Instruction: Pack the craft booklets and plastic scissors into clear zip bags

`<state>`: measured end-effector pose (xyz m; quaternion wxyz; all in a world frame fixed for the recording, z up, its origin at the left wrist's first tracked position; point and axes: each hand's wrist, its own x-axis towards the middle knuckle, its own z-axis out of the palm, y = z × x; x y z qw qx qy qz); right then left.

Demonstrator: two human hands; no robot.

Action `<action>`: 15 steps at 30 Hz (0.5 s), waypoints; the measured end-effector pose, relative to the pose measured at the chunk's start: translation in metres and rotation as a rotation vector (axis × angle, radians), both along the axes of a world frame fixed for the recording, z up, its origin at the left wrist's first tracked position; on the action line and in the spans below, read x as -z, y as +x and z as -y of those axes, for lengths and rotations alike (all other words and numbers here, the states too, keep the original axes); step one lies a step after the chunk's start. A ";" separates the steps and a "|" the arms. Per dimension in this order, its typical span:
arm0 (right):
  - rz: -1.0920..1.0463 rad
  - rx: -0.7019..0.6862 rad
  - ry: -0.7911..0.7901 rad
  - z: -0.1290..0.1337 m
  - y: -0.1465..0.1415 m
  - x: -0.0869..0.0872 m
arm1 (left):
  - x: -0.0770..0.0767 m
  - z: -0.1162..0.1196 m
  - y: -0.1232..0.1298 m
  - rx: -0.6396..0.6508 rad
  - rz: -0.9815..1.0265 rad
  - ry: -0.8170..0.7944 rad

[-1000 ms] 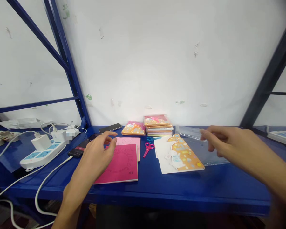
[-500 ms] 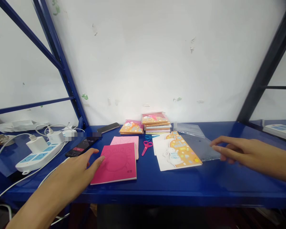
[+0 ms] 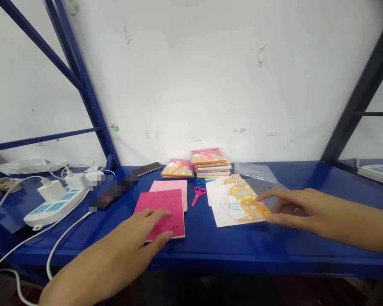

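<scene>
My left hand (image 3: pixel 143 229) lies flat on a magenta notebook (image 3: pixel 167 202), its fingers spread over the cover's lower left part. The notebook overlaps a lighter pink notebook (image 3: pixel 170 185). My right hand (image 3: pixel 290 210) is at the right end of a white-backed orange bunny card (image 3: pixel 239 202), with the fingers spread around its corner. I cannot see a firm grip. A clear plastic sleeve (image 3: pixel 257 174) lies partly under the card, and my right fingers hide part of it.
Red-handled scissors (image 3: pixel 198 195), blue clips (image 3: pixel 198 182), a stack of booklets (image 3: pixel 210 163) and an orange booklet (image 3: pixel 178 168) lie between the hands. Left stand a power strip (image 3: pixel 55 207) with chargers, cables and a phone (image 3: pixel 146 168). The blue shelf meets a white wall.
The magenta notebook has shifted right, with my left hand now on top of it. My right hand has moved left, from the plastic sleeve to the card's corner.
</scene>
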<state>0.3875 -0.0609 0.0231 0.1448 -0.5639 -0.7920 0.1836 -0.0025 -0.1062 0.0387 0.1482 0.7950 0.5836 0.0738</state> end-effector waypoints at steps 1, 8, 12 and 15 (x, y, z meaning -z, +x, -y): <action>-0.014 -0.026 -0.047 0.000 -0.005 -0.002 | 0.001 0.000 0.002 0.019 -0.004 0.007; -0.033 -0.016 -0.149 -0.008 0.001 -0.003 | 0.001 -0.003 0.000 -0.018 -0.081 0.017; -0.028 0.015 -0.130 -0.010 0.003 -0.003 | 0.001 -0.003 -0.005 -0.044 -0.099 -0.036; -0.022 -0.004 -0.106 -0.007 -0.005 -0.006 | 0.003 -0.004 -0.005 -0.032 -0.105 -0.034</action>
